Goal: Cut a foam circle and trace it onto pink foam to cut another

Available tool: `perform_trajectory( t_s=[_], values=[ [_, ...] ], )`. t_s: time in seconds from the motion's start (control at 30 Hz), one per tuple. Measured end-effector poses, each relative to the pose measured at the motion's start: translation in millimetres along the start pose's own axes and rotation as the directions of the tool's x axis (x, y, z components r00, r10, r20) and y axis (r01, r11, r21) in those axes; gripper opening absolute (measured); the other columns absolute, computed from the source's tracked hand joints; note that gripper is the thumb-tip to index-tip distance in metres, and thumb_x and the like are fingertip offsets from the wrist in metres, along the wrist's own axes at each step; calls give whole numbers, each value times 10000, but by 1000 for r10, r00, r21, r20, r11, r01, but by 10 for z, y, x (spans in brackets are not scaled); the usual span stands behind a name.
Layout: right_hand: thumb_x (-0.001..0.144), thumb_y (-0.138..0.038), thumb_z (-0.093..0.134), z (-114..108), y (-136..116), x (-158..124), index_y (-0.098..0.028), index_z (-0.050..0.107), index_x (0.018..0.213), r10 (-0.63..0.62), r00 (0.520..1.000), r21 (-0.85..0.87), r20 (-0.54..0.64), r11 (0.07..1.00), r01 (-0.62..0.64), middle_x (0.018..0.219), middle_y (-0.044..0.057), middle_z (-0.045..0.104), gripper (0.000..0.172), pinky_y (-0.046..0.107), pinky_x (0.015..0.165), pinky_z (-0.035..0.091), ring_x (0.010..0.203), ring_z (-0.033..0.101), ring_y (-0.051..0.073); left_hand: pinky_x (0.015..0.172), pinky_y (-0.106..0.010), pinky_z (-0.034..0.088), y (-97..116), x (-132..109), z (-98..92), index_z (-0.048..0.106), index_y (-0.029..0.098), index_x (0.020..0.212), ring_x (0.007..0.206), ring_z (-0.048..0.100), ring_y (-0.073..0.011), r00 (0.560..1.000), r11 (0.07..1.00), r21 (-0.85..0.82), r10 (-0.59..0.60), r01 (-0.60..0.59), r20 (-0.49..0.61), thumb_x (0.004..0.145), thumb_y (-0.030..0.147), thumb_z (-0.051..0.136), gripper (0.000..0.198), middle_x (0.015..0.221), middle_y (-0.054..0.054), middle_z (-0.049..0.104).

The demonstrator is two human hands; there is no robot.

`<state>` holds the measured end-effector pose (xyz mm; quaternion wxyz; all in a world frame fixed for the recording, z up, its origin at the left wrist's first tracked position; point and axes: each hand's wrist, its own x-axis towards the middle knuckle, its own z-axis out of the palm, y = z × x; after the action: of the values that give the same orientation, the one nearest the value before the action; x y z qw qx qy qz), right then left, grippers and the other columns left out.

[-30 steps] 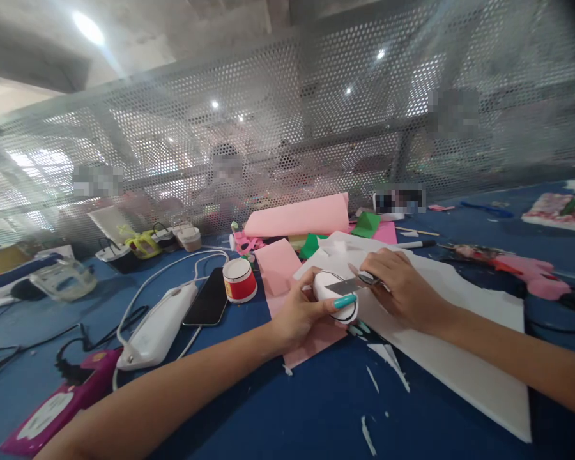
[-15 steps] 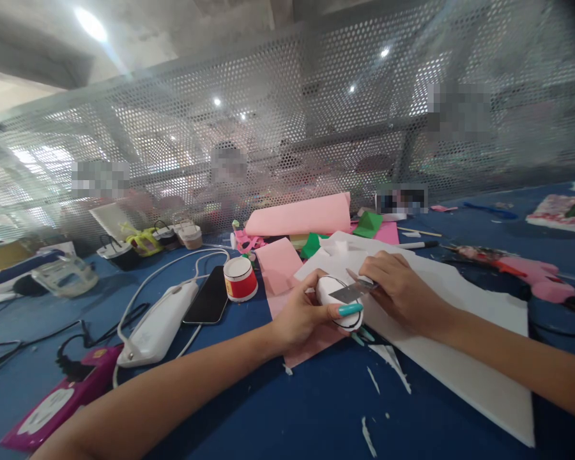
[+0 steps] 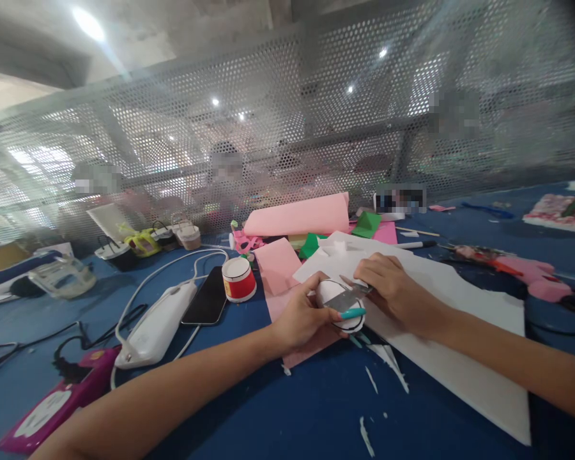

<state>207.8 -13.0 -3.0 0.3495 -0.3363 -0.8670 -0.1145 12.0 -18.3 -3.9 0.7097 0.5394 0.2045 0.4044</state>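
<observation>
My left hand (image 3: 299, 318) is closed around a small white round piece (image 3: 352, 324) marked with a black line near its edge. A long turquoise nail shows on its thumb, which presses on the near side. In my right hand (image 3: 393, 291) is a flat metal cutter blade (image 3: 342, 303), pinched at its far end and laid across the top of the white piece. Under both hands lie a large white sheet (image 3: 479, 377) and pink paper (image 3: 280, 268). White offcuts (image 3: 391, 363) are scattered on the blue table just below the hands.
A red and white paper cup (image 3: 239, 281) stands left of my hands, beside a phone (image 3: 207, 297) and a white power strip (image 3: 160, 326) with its cable. To the right lies a pink glue gun (image 3: 531, 275). A pink roll (image 3: 297, 215) rests before the perforated metal screen (image 3: 287, 121).
The blade has shifted slightly down and left over the white piece, and its angle has changed a little. My right hand has moved slightly left with it. My left hand keeps its hold.
</observation>
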Motion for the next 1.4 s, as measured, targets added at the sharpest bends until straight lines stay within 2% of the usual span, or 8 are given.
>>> perform_trajectory(
  t_s=[0.3, 0.5, 0.67, 0.77, 0.93, 1.07, 1.2, 1.4],
  values=[
    [936, -196, 394, -11, 20, 5, -216, 451, 831, 16, 1000, 20, 15, 1000, -16, 826, 54, 584, 122, 349, 728, 324, 806, 457, 218, 543, -251, 588, -21, -15, -56, 453, 187, 830, 587, 653, -120, 993, 997, -69, 49, -42, 105, 681, 184, 768, 349, 714, 26, 655],
    [930, -169, 390, -10, 8, 3, -209, 462, 819, 2, 1000, -4, 26, 1000, -2, 798, 51, 584, 139, 345, 697, 304, 789, 452, 217, 548, -247, 585, -38, -22, -57, 461, 176, 805, 586, 647, -116, 996, 998, -56, 23, -18, 86, 688, 132, 749, 314, 717, 24, 647],
    [937, -173, 398, -9, 1, 3, -207, 456, 807, -5, 999, -14, 36, 1000, 6, 798, 51, 576, 146, 343, 688, 292, 786, 438, 217, 535, -253, 571, -38, -15, -52, 439, 180, 791, 585, 636, -118, 996, 1000, -29, 3, -1, 92, 673, 156, 764, 347, 711, 27, 638],
    [940, -174, 379, -14, -22, 13, -204, 463, 795, -1, 999, -13, 35, 1000, 1, 787, 51, 572, 171, 344, 684, 289, 774, 439, 212, 526, -246, 554, -28, -27, -12, 427, 183, 784, 574, 620, -111, 996, 999, -14, -33, 34, 77, 651, 178, 780, 377, 702, 37, 612],
    [929, -224, 401, -11, -58, 21, -197, 484, 783, -13, 997, -19, 77, 1000, 15, 792, 61, 578, 170, 346, 685, 300, 772, 449, 212, 520, -232, 536, -7, -54, 54, 464, 181, 838, 551, 603, -97, 981, 987, 45, -161, 157, 108, 644, 200, 780, 371, 694, 47, 577],
    [924, -226, 396, -7, -24, 9, -203, 480, 824, 36, 999, -5, 8, 999, -36, 824, 65, 578, 133, 350, 710, 317, 803, 448, 224, 517, -227, 535, 4, -45, 55, 461, 177, 904, 546, 606, -102, 989, 991, 53, -129, 125, 74, 652, 195, 775, 403, 694, 29, 607],
    [936, -234, 382, -25, 4, 6, -213, 464, 842, 70, 997, 5, -18, 998, -70, 827, 61, 570, 126, 349, 724, 324, 803, 449, 226, 471, -233, 536, -11, -17, 14, 408, 202, 997, 539, 615, -112, 997, 995, 60, -75, 75, -8, 634, 202, 788, 526, 779, 24, 618],
    [908, -179, 368, -24, -2, 1, -215, 473, 861, 130, 989, 6, -69, 992, -130, 822, 65, 563, 120, 360, 715, 326, 807, 450, 232, 453, -217, 518, -16, 26, -29, 406, 214, 961, 582, 608, -107, 992, 998, 54, 19, -12, -126, 597, 215, 814, 547, 885, 9, 604]
  ],
)
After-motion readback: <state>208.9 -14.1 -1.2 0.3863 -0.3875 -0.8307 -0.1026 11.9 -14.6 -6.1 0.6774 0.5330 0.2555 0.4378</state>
